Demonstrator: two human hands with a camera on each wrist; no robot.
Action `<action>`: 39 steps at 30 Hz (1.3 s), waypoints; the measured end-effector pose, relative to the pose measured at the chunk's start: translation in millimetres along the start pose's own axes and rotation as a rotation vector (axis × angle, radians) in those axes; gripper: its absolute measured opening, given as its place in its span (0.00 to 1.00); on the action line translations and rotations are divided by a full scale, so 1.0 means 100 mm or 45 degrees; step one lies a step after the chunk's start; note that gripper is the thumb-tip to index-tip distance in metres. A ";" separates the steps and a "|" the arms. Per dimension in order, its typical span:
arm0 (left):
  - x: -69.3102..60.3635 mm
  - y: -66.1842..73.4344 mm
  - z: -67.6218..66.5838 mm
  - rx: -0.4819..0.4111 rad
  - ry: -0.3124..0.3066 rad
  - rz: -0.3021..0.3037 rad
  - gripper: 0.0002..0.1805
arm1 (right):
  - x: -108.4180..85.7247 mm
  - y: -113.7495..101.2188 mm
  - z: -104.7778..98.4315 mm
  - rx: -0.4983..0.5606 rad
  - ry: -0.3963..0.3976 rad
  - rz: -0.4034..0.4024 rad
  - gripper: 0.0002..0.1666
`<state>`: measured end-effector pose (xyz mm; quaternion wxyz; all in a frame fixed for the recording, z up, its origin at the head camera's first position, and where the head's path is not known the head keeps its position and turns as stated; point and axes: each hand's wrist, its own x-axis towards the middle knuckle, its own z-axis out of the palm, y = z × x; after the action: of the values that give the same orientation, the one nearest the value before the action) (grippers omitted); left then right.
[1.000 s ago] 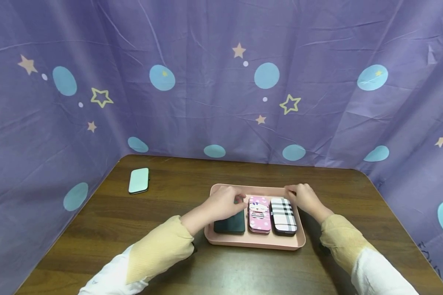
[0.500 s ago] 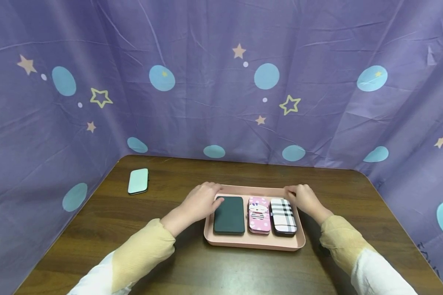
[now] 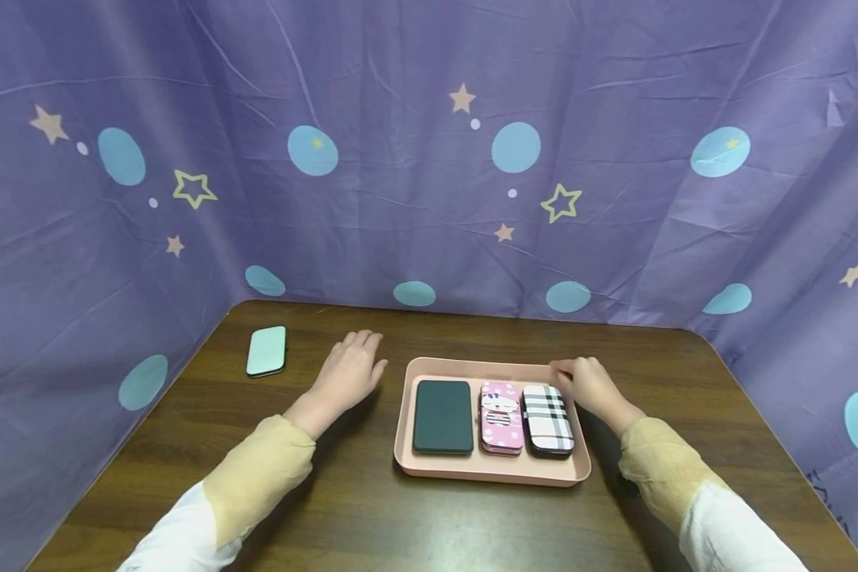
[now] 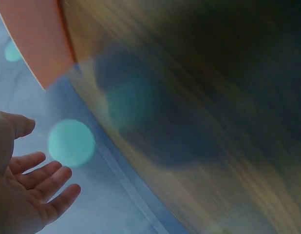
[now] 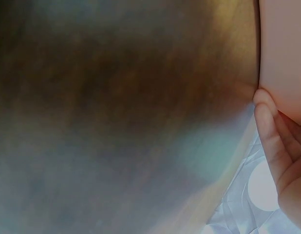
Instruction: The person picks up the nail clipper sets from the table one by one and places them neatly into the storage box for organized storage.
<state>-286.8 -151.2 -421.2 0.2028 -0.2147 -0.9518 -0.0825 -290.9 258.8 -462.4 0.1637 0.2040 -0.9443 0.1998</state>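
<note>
My left hand (image 3: 346, 372) hovers over the table left of the pink tray (image 3: 493, 477). Its fingers are spread and hold nothing, as the left wrist view also shows. At the tray's far right corner, my right hand (image 3: 595, 387) grips the rim; in the right wrist view its fingers (image 5: 272, 139) lie against the tray wall (image 5: 284, 53). Side by side in the tray lie a flat dark green case (image 3: 443, 417), a pink case with a cartoon animal (image 3: 502, 437) and a plaid case with a black edge (image 3: 549, 419).
A mint-green case (image 3: 267, 350) lies alone on the wooden table (image 3: 372, 516), near the far left corner. Around the back and sides hangs a purple curtain (image 3: 415, 222) with stars and blue dots.
My left hand has moved from above the dark green case, past the tray's left rim, out over the table to the left. The right hand and the tray have stayed put.
</note>
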 end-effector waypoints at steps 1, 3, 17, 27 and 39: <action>0.00 -0.05 0.01 0.013 -0.002 -0.016 0.25 | 0.00 0.00 0.00 0.000 0.001 -0.003 0.08; 0.00 -0.14 0.01 0.030 -0.015 -0.044 0.26 | 0.00 0.00 0.00 0.001 0.004 -0.003 0.08; 0.00 -0.67 0.05 0.082 -0.126 -0.209 0.27 | 0.00 0.01 0.00 -0.003 0.000 -0.008 0.08; 0.00 -0.97 0.11 0.041 -0.147 -0.380 0.25 | 0.01 0.03 0.01 0.004 0.025 -0.027 0.08; -0.10 -1.33 0.00 0.030 -0.231 -0.543 0.26 | 0.02 0.01 -0.01 0.010 0.022 -0.037 0.08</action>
<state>-336.9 -274.1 -434.6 0.0968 -0.0130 -0.9909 -0.0927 -292.9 259.8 -461.7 0.1741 0.2167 -0.9389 0.2029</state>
